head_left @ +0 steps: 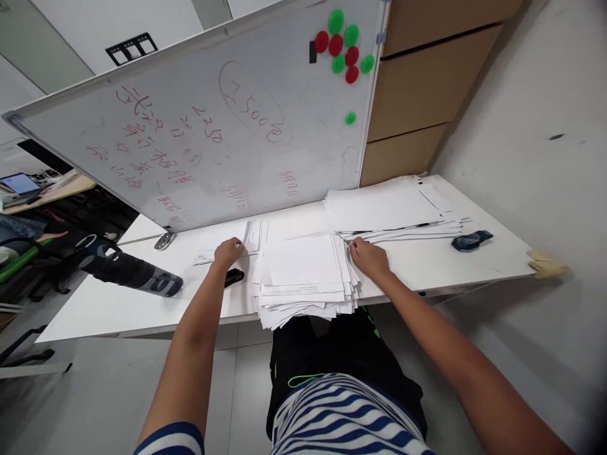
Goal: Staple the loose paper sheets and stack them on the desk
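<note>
A thick, ragged stack of white papers (303, 278) lies at the front edge of the white table (133, 297), right before me. My left hand (227, 253) rests, fingers curled, on a thin set of sheets (237, 243) to the left of that stack and lifts their edge. My right hand (367, 256) sits at the right side of the stack, fingers closed on the edges of some sheets. A second, wider pile of papers (389, 208) spreads behind my right hand.
A whiteboard (213, 120) with red writing and round magnets leans along the table's back. A dark bottle (130, 273) lies at left, a small black object (234, 277) under my left wrist, a dark stapler-like thing (472, 240) at right. Wooden cabinets (417, 95) behind.
</note>
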Tool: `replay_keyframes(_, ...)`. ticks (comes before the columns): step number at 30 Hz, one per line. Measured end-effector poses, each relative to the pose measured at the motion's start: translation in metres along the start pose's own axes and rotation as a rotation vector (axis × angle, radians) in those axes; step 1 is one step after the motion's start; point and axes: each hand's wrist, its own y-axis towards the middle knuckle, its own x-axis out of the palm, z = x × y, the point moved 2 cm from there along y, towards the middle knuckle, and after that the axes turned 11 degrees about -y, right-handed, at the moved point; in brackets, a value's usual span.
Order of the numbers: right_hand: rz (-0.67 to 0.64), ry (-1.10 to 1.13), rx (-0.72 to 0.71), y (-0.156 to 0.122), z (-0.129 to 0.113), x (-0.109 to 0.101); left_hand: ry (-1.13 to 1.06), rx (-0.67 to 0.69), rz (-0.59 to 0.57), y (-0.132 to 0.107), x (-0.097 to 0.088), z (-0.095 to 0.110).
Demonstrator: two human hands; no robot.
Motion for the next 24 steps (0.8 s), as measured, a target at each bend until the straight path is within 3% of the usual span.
replay_keyframes(8,-0.025,0.010,0.002,-0.001,-0.001,-0.005,0.061,0.056,0.015,-0.009,0.005,0.007)
replay_keyframes(19,-0.043,0.037,0.009,-0.002,-0.001,-0.006,-0.004,0.013,0.090,-0.010,0.014,0.006)
replay_keyframes(24,-0.033,0.030,0.003,-0.002,-0.001,-0.004,-0.010,0.001,0.065,-0.008,0.016,0.004)
